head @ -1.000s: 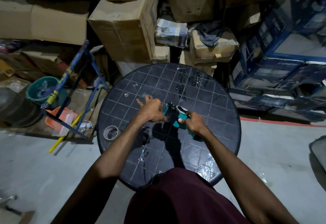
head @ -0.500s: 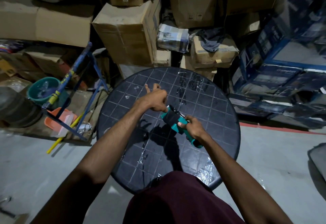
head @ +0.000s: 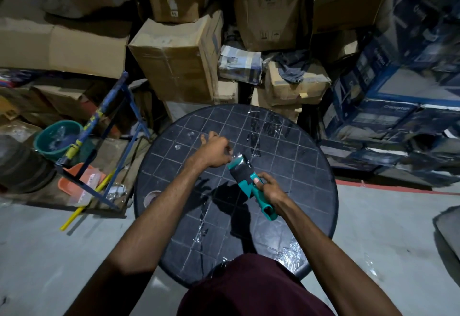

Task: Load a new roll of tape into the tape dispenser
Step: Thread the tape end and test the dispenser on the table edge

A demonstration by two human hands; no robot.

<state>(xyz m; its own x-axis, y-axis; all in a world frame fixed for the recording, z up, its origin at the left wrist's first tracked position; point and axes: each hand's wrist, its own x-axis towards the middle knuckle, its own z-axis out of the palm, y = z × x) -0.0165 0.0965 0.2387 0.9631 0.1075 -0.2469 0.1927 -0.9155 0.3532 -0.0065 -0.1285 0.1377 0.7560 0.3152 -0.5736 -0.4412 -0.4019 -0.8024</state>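
Note:
A teal hand-held tape dispenser with a dark body is held above the round black table. My right hand is wrapped around its teal handle, thumb pressed near the dark part. My left hand pinches at the dispenser's front end, where a shiny strip of clear tape shows. A roll of tape lies flat near the table's left edge, partly hidden by my left forearm.
Clear tape scraps stick to the table's top and near edge. Stacked cardboard boxes crowd the back, blue printed boxes the right. A blue metal frame, a green bucket and an orange dustpan stand left.
The dispenser has tilted so its handle points down toward me and its front points away. My left hand has moved along with its front end. The camera has shifted slightly.

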